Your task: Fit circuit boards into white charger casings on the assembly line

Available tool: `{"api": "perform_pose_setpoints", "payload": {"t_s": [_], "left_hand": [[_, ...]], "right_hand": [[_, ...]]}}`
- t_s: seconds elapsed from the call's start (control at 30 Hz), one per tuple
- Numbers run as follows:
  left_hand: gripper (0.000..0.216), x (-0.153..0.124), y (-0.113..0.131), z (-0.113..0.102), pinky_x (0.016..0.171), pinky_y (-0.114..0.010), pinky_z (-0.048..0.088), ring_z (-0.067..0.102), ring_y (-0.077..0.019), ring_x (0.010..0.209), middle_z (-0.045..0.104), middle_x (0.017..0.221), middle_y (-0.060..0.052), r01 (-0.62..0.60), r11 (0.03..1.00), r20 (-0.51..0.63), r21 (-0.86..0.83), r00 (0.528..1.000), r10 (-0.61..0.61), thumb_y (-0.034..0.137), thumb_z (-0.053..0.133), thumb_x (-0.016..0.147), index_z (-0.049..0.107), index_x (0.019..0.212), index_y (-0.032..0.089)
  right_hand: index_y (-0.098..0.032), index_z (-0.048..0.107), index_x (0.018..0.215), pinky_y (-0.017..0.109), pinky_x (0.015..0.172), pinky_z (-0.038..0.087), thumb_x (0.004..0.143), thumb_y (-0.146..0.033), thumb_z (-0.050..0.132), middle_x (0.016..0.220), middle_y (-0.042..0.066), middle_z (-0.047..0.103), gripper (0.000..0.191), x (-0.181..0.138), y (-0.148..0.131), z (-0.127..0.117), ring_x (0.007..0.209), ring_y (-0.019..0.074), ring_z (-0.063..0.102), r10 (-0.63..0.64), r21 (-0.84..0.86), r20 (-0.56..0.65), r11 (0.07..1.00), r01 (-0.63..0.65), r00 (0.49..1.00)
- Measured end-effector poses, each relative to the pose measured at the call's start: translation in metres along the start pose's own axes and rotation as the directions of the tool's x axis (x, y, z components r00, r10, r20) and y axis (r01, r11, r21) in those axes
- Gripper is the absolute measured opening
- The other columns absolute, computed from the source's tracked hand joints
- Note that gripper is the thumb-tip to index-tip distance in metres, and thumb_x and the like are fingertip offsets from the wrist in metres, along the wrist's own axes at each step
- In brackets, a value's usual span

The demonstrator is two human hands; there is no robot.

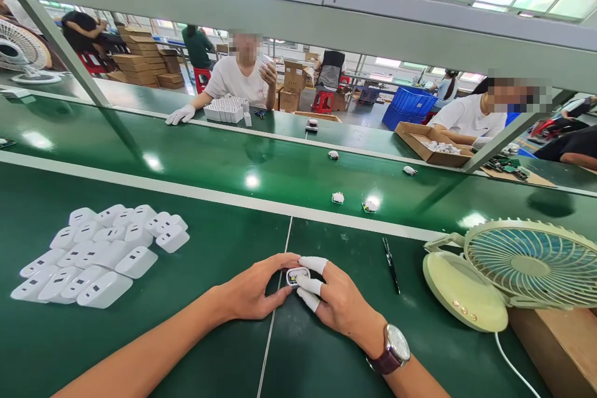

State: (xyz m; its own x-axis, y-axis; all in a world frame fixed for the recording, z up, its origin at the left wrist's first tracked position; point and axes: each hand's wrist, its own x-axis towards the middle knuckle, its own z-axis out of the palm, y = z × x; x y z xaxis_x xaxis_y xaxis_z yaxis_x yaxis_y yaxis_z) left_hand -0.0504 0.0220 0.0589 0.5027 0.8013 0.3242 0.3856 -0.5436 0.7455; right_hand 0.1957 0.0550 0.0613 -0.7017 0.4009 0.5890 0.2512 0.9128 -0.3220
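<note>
Charger shell (pixel 297 275), open side up w/ internals showing, sits low over the green bench (pixel 186 336) at its centre seam, pinched btwn both hands. Left hand (pixel 254 291) is curled on its left side; right hand (pixel 338 301), white finger cots on, grips the right side. Looks like a mid-fit or check step. Next move prob. needs an even squeeze, no tilt. Closed white chargers (pixel 102 255) are piled well left, desk fan (pixel 527 264) to the right.

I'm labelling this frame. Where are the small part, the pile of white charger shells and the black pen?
small part (pixel 297 275): head view, its top face.
pile of white charger shells (pixel 100 256): head view, a shell mid-pile.
black pen (pixel 390 266): head view, mid-shaft.
</note>
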Motion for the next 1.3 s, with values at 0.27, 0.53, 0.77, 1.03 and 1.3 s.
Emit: {"api": "perform_pose_setpoints", "payload": {"t_s": [0.27,0.53,0.77,1.03,1.3], "left_hand": [[0.019,0.003,-0.004,-0.003,0.087,-0.032,0.060,0.071,-0.0185,0.093,0.071,0.104,-0.005,-0.067,0.996,-0.086,0.058,0.994,0.071,0.026,0.069,0.095,0.057,0.110,0.022],[0.018,0.007,0.000,-0.002,0.088,-0.029,0.062,0.073,-0.0184,0.099,0.073,0.112,-0.008,-0.219,0.964,-0.085,0.151,0.969,0.233,0.020,0.063,0.100,0.065,0.118,0.023],[0.018,0.009,0.002,-0.001,0.090,-0.029,0.063,0.073,-0.0180,0.100,0.072,0.113,-0.009,-0.229,0.951,-0.076,0.209,0.966,0.249,0.019,0.061,0.101,0.066,0.118,0.023],[0.019,0.009,0.004,-0.002,0.087,-0.027,0.064,0.074,-0.0168,0.096,0.072,0.115,-0.008,-0.240,0.940,-0.065,0.244,0.963,0.263,0.018,0.061,0.101,0.067,0.118,0.024],[0.018,0.005,0.003,0.007,0.080,-0.027,0.063,0.073,-0.0162,0.089,0.071,0.114,-0.010,-0.208,0.951,-0.085,0.227,0.969,0.232,0.015,0.062,0.098,0.072,0.110,0.024]], "right_hand": [[-0.023,0.048,0.147,0.037,0.087,0.063,0.105,-0.018,0.055,0.120,0.013,0.068,0.044,0.001,-0.001,0.005,0.106,0.0224,0.069,0.069,0.106,-0.027,0.992,-0.066,0.997],[-0.024,0.052,0.140,0.036,0.081,0.063,0.104,-0.021,0.057,0.112,0.010,0.068,0.037,0.000,0.000,0.008,0.097,0.0216,0.069,0.133,0.149,-0.004,0.980,-0.131,0.991],[-0.024,0.060,0.126,0.036,0.084,0.062,0.102,-0.028,0.063,0.107,0.008,0.072,0.025,-0.004,0.006,0.008,0.095,0.0210,0.072,0.174,0.232,-0.004,0.958,-0.168,0.985],[-0.022,0.056,0.140,0.040,0.093,0.062,0.108,-0.036,0.049,0.116,0.009,0.074,0.036,-0.007,0.012,-0.001,0.101,0.0197,0.074,0.448,0.426,0.072,0.794,-0.433,0.891],[-0.023,0.054,0.145,0.042,0.098,0.061,0.110,-0.032,0.041,0.121,0.010,0.074,0.038,-0.006,0.013,0.000,0.111,0.0212,0.072,0.428,0.367,0.025,0.836,-0.407,0.903]]}}
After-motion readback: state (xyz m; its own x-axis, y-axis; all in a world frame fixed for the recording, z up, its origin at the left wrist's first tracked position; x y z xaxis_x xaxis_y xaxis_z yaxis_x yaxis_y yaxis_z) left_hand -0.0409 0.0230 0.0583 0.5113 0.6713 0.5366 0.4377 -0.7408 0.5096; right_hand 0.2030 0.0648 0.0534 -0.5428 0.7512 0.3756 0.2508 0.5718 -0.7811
